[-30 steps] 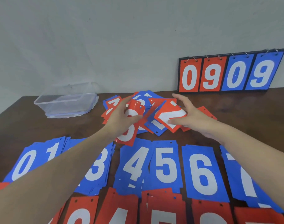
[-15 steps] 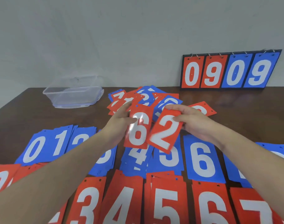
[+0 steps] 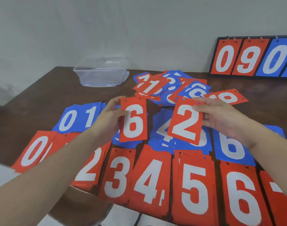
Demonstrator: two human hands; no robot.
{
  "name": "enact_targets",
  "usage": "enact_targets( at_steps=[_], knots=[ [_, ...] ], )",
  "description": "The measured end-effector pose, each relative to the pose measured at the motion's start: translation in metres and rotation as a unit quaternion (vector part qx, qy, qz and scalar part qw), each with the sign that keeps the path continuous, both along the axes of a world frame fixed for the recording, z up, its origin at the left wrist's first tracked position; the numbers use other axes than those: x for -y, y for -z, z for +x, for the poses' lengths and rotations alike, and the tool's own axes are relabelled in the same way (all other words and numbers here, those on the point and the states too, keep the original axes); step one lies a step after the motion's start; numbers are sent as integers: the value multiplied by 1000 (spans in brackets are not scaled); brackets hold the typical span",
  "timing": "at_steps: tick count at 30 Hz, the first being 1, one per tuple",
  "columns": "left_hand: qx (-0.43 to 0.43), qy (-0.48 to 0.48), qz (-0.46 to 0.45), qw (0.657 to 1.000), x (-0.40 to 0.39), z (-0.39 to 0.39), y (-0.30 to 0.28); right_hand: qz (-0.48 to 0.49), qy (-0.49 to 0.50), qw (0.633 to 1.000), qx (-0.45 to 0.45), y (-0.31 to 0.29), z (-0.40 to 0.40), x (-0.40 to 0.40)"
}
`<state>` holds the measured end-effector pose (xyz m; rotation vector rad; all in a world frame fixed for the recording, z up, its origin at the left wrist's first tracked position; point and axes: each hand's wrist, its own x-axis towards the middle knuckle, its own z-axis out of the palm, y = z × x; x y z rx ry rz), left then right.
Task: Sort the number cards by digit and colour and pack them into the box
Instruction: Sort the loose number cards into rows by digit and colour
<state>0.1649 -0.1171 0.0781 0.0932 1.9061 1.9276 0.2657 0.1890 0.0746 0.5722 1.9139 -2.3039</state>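
Left hand point(image 3: 109, 119) fingers pinch red 6 card point(image 3: 133, 119); right hand point(image 3: 221, 118) fingers pinch red 2 card point(image 3: 185, 120) (tilted). Clear box point(image 3: 102, 72) beyond left fingers, on tabletop point(image 3: 41, 98).

Two hands point(image 3: 110, 118), one box point(image 3: 101, 71)

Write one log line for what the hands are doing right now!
left hand: holds red 6 card | right hand: holds red 2 card | unsorted pile: remains | box: no cards visible
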Motion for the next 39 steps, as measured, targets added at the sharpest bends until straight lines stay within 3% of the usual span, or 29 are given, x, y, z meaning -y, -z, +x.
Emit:
enact_targets(
  at_steps=[8, 14, 23, 25, 28, 30, 32, 34, 39],
  knots=[
    [4, -92, 27, 995, 99, 10, 0, 55, -37, 998, 23, -1, -9, 85],
    [8, -174, -3, 985, 174, 30, 6, 93, -80, 992, 11, 4, -28, 166],
    [-12, -199, -24, 980, 243, 33, 18, 251, -152, 956, -14, 11, -46, 276],
    [-13, -188, -16, 982, 247, 32, 22, 362, -157, 918, -32, 14, -47, 288],
    [-8, -173, -8, 985, 249, 31, 26, 563, -164, 806, -78, 21, -50, 297],
    [-5, -163, -3, 987, 247, 30, 27, 639, -172, 742, -102, 29, -52, 298],
    [-8, -152, -4, 988, 242, 30, 28, 667, -179, 716, -103, 35, -53, 294],
    [-7, -150, -7, 989, 235, 31, 27, 659, -169, 725, -105, 34, -53, 284],
    [4, -122, 11, 992, 201, 37, 22, 575, -107, 803, -120, 19, -35, 230]
  ],
)
